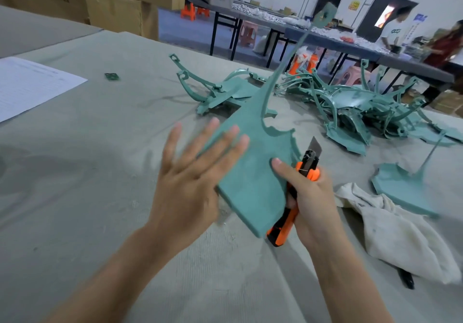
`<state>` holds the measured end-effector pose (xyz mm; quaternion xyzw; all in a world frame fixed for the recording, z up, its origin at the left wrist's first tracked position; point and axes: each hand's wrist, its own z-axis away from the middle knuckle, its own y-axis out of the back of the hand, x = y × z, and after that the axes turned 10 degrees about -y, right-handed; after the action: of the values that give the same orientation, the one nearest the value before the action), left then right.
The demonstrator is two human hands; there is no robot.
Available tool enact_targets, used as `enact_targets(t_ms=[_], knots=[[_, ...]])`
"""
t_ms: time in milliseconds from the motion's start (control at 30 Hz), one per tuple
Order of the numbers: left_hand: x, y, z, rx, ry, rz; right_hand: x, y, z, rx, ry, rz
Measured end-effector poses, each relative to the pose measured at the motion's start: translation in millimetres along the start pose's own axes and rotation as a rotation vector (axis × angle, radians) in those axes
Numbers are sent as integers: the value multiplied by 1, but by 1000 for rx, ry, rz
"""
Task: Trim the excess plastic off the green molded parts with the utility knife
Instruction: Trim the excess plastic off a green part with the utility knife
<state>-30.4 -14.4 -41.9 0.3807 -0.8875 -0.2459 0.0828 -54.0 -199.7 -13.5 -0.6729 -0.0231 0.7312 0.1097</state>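
Knife handle (pixel 283 227) partly behind green part (pixel 253 172)

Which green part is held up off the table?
The flat part with the long stem, pinched by the right hand alongside the knife. The others lie in the pile or by the cloth.

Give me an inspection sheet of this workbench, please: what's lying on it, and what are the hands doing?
Surface: grey cloth covering the table, wrinkled.
Job's things: green molded part raised off the table; utility knife with its blade out; pile of green parts behind; single green part lying at right.
Clutter: white rag, paper sheet, small green scrap.
Grippers: left hand open, fingers spread at the part's left edge; right hand grips the knife, thumb on the part.
Cables: nothing seen.
Surroundings: cardboard boxes, long tables, plastic stools, two people.
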Motion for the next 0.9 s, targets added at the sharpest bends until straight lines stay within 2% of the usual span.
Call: enact_targets(t_ms=[67,133,200,233,300,367,433,533,600,667,800,900], knots=[[-6,7,-2,51,162,175,-4,6,-1,28,-8,-46],[-11,11,-1,246,335,317,-8,11,-2,18,-13,-21],[-19,15,-2,399,620,597,-9,12,0,-52,-46,44],[-23,14,-4,392,774,755,-9,10,1,-101,-80,72],[-28,11,-7,169,1035,1027,-5,3,3,-187,-129,107],[-28,8,-6,-33,1171,1271,1,-3,5,-238,-140,143],[-22,9,-6,-79,1215,1389,5,-7,6,-253,-102,218],[-21,10,-7,-50,1269,1440,4,-6,7,-271,-50,273],[-22,10,-8,-77,1295,1453,-3,-4,5,-268,12,175],[-20,13,-12,-157,1282,1455,-11,-1,3,-196,18,86],[-14,13,-14,-257,1220,1345,-7,8,-2,-9,-3,404],[-13,12,-13,-297,1208,1312,-3,7,0,-26,110,609]])
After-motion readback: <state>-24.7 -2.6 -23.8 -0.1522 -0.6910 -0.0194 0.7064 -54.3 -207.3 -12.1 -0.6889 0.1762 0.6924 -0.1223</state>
